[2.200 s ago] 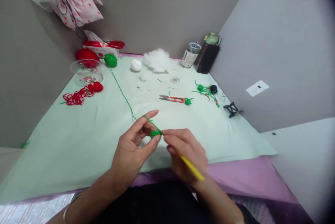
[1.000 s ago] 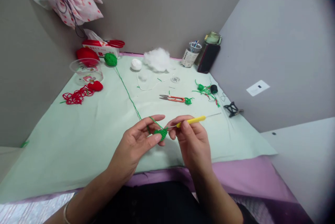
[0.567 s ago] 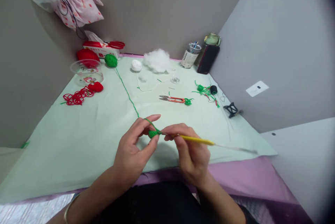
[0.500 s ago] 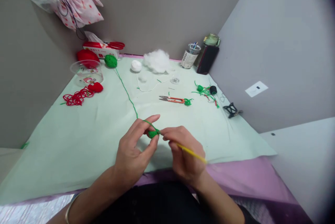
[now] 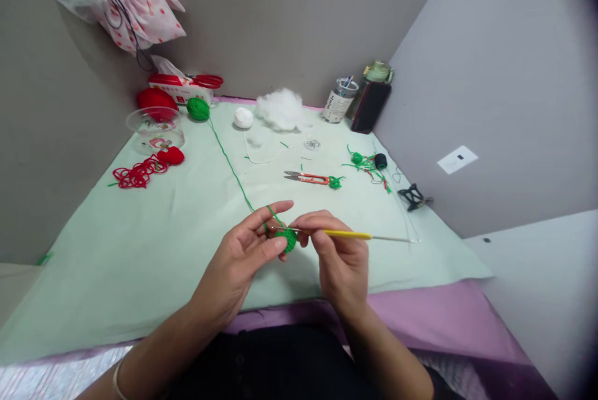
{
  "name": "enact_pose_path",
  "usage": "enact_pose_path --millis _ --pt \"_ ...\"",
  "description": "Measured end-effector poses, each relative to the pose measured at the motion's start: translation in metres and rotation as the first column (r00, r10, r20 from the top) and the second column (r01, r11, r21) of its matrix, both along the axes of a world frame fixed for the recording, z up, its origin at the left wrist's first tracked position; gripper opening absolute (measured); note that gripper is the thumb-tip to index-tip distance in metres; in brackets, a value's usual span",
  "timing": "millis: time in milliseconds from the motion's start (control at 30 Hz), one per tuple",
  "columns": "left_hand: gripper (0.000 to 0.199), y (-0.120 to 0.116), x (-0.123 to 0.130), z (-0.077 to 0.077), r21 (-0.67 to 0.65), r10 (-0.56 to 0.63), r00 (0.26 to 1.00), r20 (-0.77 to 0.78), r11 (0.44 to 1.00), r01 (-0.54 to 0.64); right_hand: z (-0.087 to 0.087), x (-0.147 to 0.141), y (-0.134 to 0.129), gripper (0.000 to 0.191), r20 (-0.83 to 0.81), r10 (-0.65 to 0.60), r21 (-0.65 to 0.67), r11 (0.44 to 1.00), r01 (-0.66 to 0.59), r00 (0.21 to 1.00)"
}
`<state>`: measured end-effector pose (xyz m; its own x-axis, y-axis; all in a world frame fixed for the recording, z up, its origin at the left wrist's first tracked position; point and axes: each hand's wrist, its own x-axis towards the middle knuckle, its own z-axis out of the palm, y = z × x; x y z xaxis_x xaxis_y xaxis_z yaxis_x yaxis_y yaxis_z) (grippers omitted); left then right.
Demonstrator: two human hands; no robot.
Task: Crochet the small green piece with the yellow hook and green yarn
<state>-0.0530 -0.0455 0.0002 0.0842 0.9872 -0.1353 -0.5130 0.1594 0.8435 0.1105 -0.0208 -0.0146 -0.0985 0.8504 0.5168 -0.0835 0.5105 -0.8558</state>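
Observation:
A small round green crochet piece (image 5: 286, 239) is pinched between the thumb and fingers of my left hand (image 5: 247, 250). Green yarn (image 5: 228, 163) loops over my raised left index finger and runs back to a green yarn ball (image 5: 198, 109) at the rear. My right hand (image 5: 341, 257) grips a crochet hook (image 5: 348, 234) by its yellow handle. The hook lies nearly level, with its metal front end at the top edge of the green piece and its tip pointing left. Its thin rear end sticks out to the right.
Beyond my hands lie orange thread snips (image 5: 308, 178). Tangled red yarn (image 5: 140, 172) and a clear plastic tub (image 5: 154, 132) are at left. White stuffing (image 5: 281, 110) and a white yarn ball (image 5: 243, 118) sit behind. A phone (image 5: 371, 106) leans at back right, above yarn scraps (image 5: 367, 166).
The hook has swung from a downward slant to nearly level, its tip now reaching left past the piece. The green piece has moved slightly right and shows more of its face.

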Motion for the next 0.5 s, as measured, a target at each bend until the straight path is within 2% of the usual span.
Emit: enact_pose_path --millis 67,133,200,267,300,367,433,500 --pt "0.041 -0.0015 0.0017 -0.0033 0.021 0.032 0.998 -0.048 0.999 -0.031 -0.0019 -0.0015 -0.0025 0.02 0.081 -0.045 0.068 0.997 0.039 0.996" --pt "0.045 -0.0019 0.0029 -0.0052 0.021 0.057 0.998 -0.04 0.998 -0.056 -0.0043 -0.0014 -0.0065 0.025 0.214 -0.146 0.226 0.969 0.096 0.966" --pt "0.044 -0.0008 0.0032 -0.0048 -0.038 0.016 0.999 0.042 0.999 -0.014 -0.0062 -0.0001 -0.0097 0.032 0.337 -0.272 0.426 0.898 0.112 0.901" --pt "0.042 0.0014 0.0025 -0.0028 -0.132 -0.05 0.985 0.163 0.989 0.072 -0.0064 0.0018 -0.0105 0.034 0.344 -0.33 0.515 0.849 0.118 0.879" --pt "0.041 0.0027 0.0018 -0.0017 -0.167 -0.067 0.974 0.216 0.98 0.104 -0.0059 0.0027 -0.0099 0.032 0.306 -0.312 0.485 0.864 0.134 0.9" --pt "0.038 0.0043 0.0004 0.0 -0.18 -0.062 0.962 0.265 0.977 0.113 -0.0039 0.0037 -0.0071 0.027 0.158 -0.217 0.295 0.941 0.163 0.963" --pt "0.032 0.004 -0.0003 0.0 -0.134 -0.034 0.975 0.22 0.989 0.064 -0.0021 0.0034 -0.0039 0.023 0.004 -0.107 0.069 0.992 0.106 0.994" --pt "0.029 0.0022 -0.0004 -0.002 -0.066 -0.028 0.993 0.117 0.997 0.036 -0.0018 0.0019 -0.0018 0.02 -0.059 -0.019 -0.041 0.999 0.017 0.998"
